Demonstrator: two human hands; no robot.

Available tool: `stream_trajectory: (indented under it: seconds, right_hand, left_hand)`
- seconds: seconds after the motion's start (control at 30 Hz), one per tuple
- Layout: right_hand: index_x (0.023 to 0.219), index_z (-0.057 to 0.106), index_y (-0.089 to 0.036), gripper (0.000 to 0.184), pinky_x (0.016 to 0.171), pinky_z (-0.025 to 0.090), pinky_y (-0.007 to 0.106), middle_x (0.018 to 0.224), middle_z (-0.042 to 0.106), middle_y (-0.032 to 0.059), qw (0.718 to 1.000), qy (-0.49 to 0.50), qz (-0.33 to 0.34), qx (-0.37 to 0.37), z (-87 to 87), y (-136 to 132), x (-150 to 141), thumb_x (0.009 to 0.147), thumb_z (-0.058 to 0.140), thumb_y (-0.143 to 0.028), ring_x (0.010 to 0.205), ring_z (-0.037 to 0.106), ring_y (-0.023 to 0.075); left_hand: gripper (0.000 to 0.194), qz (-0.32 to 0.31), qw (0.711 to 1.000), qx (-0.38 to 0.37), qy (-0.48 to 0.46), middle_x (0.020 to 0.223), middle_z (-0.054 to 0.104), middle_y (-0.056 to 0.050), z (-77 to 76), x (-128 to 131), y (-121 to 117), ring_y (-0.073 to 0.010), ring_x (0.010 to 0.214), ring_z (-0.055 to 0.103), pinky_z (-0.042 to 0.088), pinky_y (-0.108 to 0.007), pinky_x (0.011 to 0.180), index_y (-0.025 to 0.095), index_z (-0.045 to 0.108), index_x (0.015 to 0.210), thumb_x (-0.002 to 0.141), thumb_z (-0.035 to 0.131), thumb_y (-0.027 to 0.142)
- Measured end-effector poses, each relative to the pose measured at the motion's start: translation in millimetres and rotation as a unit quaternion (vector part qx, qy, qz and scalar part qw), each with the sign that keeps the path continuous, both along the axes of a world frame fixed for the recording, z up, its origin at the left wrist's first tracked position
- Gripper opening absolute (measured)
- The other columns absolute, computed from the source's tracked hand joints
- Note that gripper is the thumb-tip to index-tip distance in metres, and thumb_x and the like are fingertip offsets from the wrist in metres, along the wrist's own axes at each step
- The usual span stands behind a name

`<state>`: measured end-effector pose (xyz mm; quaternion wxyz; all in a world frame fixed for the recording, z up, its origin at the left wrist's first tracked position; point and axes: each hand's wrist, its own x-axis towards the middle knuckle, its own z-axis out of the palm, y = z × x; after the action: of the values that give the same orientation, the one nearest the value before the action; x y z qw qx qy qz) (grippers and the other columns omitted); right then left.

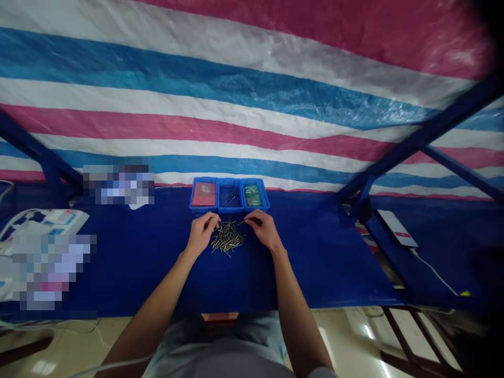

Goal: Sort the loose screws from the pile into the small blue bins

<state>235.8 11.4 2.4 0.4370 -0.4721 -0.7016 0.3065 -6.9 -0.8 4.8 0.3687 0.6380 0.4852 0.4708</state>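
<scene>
A loose pile of thin, brass-coloured metal pins, perhaps screws or bits, lies on the blue table between my hands. My left hand is at the pile's left edge, fingers curled together; whatever they may hold is too small to make out. At the upper right of the pile, my right hand pinches one thin metal pin between thumb and fingertips. Just behind stand three joined blue bins: the left bin has a red insert, the middle bin some dark thin pieces, the right bin small pieces on green.
A white power strip and blurred-out items are on the left of the blue table. To the right, a phone lies with a white cable. Blue frame bars slant up at both sides before a striped tarp.
</scene>
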Motion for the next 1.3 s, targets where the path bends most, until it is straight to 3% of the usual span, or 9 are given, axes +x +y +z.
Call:
stream_trajectory:
  seconds: [0.23,0.4,0.57,0.67,0.77,0.87,1.1,1.3]
  right_hand:
    - [0.089,0.072,-0.022,0.014,0.069,0.049,0.029,0.09,0.068,0.0058,0.998,0.055,-0.013,0.019,12.4,-13,-36,0.092,0.061,-0.03,0.078,0.062,0.0177]
    - [0.09,0.072,-0.022,0.014,0.071,0.05,0.029,0.09,0.067,0.0053,0.996,0.074,-0.011,0.039,15.4,-21,-58,0.093,0.06,-0.028,0.079,0.063,0.0167]
    - [0.091,0.071,-0.021,0.016,0.069,0.05,0.027,0.091,0.067,0.0057,0.997,0.047,-0.004,0.054,15.0,-23,-58,0.095,0.058,-0.028,0.077,0.062,0.0156]
    - [0.103,0.07,-0.021,0.016,0.068,0.051,0.027,0.096,0.067,0.0064,0.998,0.012,0.019,0.063,11.3,-23,-56,0.096,0.058,-0.029,0.078,0.062,0.0152]
    - [0.113,0.068,-0.022,0.02,0.079,0.052,0.029,0.104,0.066,0.0073,0.994,-0.022,0.057,0.088,7.0,-21,-56,0.097,0.056,-0.027,0.089,0.064,0.0168]
    - [0.106,0.069,-0.022,0.02,0.083,0.051,0.029,0.098,0.066,0.0068,0.992,-0.03,0.061,0.103,4.3,-19,-56,0.1,0.05,-0.025,0.09,0.064,0.0172]
    - [0.091,0.063,-0.019,0.022,0.07,0.045,0.026,0.085,0.06,0.0046,0.99,-0.08,0.05,0.102,7.1,-21,-56,0.102,0.046,-0.026,0.074,0.057,0.0144]
    - [0.074,0.051,-0.02,0.034,0.061,0.035,0.024,0.07,0.051,-0.0002,0.985,-0.138,0.016,0.105,2.9,-23,-59,0.104,0.039,-0.031,0.06,0.045,0.0116]
  left_hand:
    - [0.026,-0.034,0.995,0.057,0.069,0.085,0.069,-0.003,3.1,2,-4,-0.0123,0.065,0.057,0.041,-0.022,0.058,0.02,0.069,0.107,0.095,0.056,0.039]
    - [0.025,-0.064,0.989,0.093,0.099,0.08,0.067,-0.004,-4.4,3,-2,-0.0143,0.068,0.059,0.043,-0.025,0.064,0.019,0.071,0.096,0.097,0.053,0.037]
    - [0.021,-0.065,0.988,0.089,0.109,0.08,0.067,-0.002,-7.9,3,-1,-0.0137,0.07,0.06,0.043,-0.024,0.066,0.018,0.069,0.095,0.096,0.055,0.034]
    - [0.02,-0.074,0.987,0.087,0.11,0.079,0.067,-0.002,-5.4,3,-2,-0.0132,0.071,0.061,0.044,-0.024,0.068,0.018,0.068,0.093,0.097,0.054,0.033]
    - [0.023,-0.084,0.986,0.086,0.117,0.076,0.066,-0.001,-2.5,2,-3,-0.0128,0.069,0.061,0.044,-0.023,0.067,0.017,0.067,0.089,0.098,0.051,0.031]
    - [0.023,-0.082,0.985,0.086,0.123,0.075,0.067,-0.002,-1.6,2,-4,-0.0132,0.068,0.061,0.044,-0.023,0.066,0.018,0.066,0.088,0.098,0.051,0.032]
    - [0.022,-0.077,0.985,0.098,0.122,0.076,0.067,-0.002,-5.4,2,-3,-0.0143,0.07,0.063,0.045,-0.024,0.069,0.018,0.067,0.089,0.098,0.052,0.031]
    - [0.02,-0.075,0.985,0.105,0.116,0.076,0.066,-0.002,-5.6,3,-3,-0.0134,0.07,0.061,0.045,-0.024,0.07,0.018,0.067,0.086,0.097,0.054,0.029]
